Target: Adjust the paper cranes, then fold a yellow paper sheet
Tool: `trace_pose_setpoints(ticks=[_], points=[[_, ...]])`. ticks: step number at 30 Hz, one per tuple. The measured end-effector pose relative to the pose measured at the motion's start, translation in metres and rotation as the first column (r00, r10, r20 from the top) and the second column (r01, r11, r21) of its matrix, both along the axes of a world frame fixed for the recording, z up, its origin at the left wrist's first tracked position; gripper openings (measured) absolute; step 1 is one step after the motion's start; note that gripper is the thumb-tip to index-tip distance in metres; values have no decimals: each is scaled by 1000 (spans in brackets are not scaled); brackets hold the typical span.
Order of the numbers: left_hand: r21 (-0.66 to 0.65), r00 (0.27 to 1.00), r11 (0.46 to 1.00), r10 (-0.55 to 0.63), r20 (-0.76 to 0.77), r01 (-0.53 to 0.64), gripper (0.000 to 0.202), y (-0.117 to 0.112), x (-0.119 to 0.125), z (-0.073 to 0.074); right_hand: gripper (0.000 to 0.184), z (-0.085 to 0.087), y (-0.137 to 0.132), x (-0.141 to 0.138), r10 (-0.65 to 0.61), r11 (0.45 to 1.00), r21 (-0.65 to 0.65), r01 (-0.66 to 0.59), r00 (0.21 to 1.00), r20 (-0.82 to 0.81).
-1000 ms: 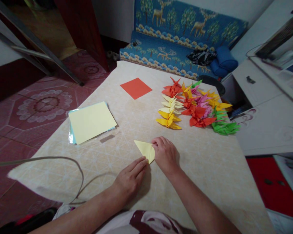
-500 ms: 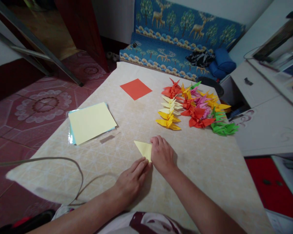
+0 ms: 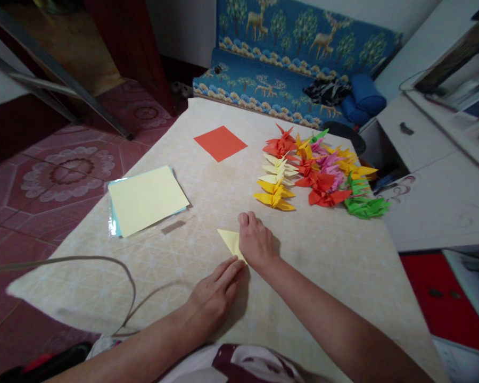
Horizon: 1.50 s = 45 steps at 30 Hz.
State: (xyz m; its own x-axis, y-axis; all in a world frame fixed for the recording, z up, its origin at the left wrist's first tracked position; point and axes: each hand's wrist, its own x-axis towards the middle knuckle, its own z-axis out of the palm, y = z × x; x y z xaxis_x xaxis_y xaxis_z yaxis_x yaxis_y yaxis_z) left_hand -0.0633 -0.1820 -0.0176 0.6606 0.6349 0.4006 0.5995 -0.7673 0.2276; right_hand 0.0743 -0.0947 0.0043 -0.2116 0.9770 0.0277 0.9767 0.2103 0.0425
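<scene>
A pale yellow paper folded into a triangle (image 3: 230,240) lies on the beige table (image 3: 335,266) in front of me. My right hand (image 3: 256,243) lies on its right part, fingers curled and pressing down on the fold, covering much of it. My left hand (image 3: 214,294) rests flat with fingers stretched out, its fingertips touching the triangle's near corner.
A stack of pale yellow sheets (image 3: 146,198) lies at the left, a single red square (image 3: 220,142) farther back. Several folded paper cranes (image 3: 319,173) in many colours lie at the back right. A grey cable (image 3: 104,266) loops over the near left edge. White cabinets (image 3: 435,181) stand right.
My right hand has slid leftward across the yellow triangle, covering more of it. My left hand has stayed at the near corner.
</scene>
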Motion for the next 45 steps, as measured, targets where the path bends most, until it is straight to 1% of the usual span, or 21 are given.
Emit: trace_pose_setpoints(ticks=[6, 10, 12, 14, 15, 16, 17, 19, 20, 21, 22, 24, 26, 28, 33, 35, 38, 39, 41, 43, 45], points=[[24, 997, 999, -29, -73, 31, 38, 2, 1, 2, 21, 1, 27, -7, 24, 1000, 16, -24, 1000, 16], [32, 995, 999, -12, -102, 15, 38, 3, 1, 3, 24, 7, 45, -5, 51, 998, 41, -52, 999, 18], [26, 994, 1000, -9, -105, 11, 39, 3, 1, 3, 24, 11, 48, -3, 76, 993, 97, -74, 997, -18], [13, 995, 1000, -8, -104, 9, 40, 3, 1, 4, 23, 14, 43, -3, 112, 982, 167, -89, 984, -137], [10, 995, 1000, -7, -99, 8, 40, 3, 1, 4, 23, 15, 38, -4, 135, 977, 194, -90, 963, -231], [10, 996, 1000, -6, -89, 7, 39, 2, 2, 4, 25, 14, 30, -5, 165, 973, 211, -95, 925, -343], [10, 997, 1000, -5, -76, 6, 37, 2, 2, 4, 29, 12, 22, -7, 192, 971, 219, -99, 868, -457], [4, 999, 1000, -6, -49, 7, 31, 2, 3, 3, 38, 7, 4, -9, 244, 969, 192, -156, 723, -646], [0, 999, 1000, -6, -38, 6, 29, 2, 4, 3, 40, 5, -3, -8, 249, 968, 177, -175, 665, -704], [-6, 999, 1000, -4, -34, 4, 28, 2, 4, 3, 42, 2, -9, -6, 265, 963, 176, -202, 626, -734], [-11, 999, 1000, -1, -35, 1, 28, 3, 4, 3, 44, 1, -12, -4, 279, 958, 175, -226, 600, -750], [-9, 999, 1000, 12, -52, -12, 30, 3, 4, 2, 49, -1, -12, 4, 308, 946, 181, -269, 578, -756], [4, 997, 1000, 18, -80, -18, 32, 3, 3, 1, 54, -1, -5, 12, 331, 935, 177, -306, 583, -742], [23, 994, 1000, 18, -106, -15, 34, 3, 2, 0, 58, -1, 4, 20, 349, 927, 166, -337, 606, -715], [17, 992, 1000, 18, -128, -16, 39, 2, 1, 0, 55, -4, 28, 33, 428, 894, 177, -411, 669, -608], [12, 992, 1000, 15, -129, -13, 40, 2, 1, 1, 55, -6, 38, 35, 448, 890, 188, -415, 723, -526], [12, 991, 1000, 3, -131, -2, 41, 2, 1, 4, 46, -4, 46, 35, 401, 914, 220, -341, 838, -370], [9, 992, 1000, 1, -129, 0, 42, 2, 1, 5, 45, -2, 46, 34, 388, 917, 229, -326, 862, -327], [1, 993, 1000, 5, -117, -4, 42, 2, 1, 5, 46, 4, 40, 32, 377, 918, 239, -316, 883, -279], [0, 996, 1000, 9, -94, -9, 40, 2, 2, 4, 44, 7, 28, 26, 374, 919, 243, -311, 882, -288], [2, 998, 1000, 11, -68, -11, 36, 2, 2, 3, 47, 6, 16, 16, 402, 911, 228, -344, 864, -303]])
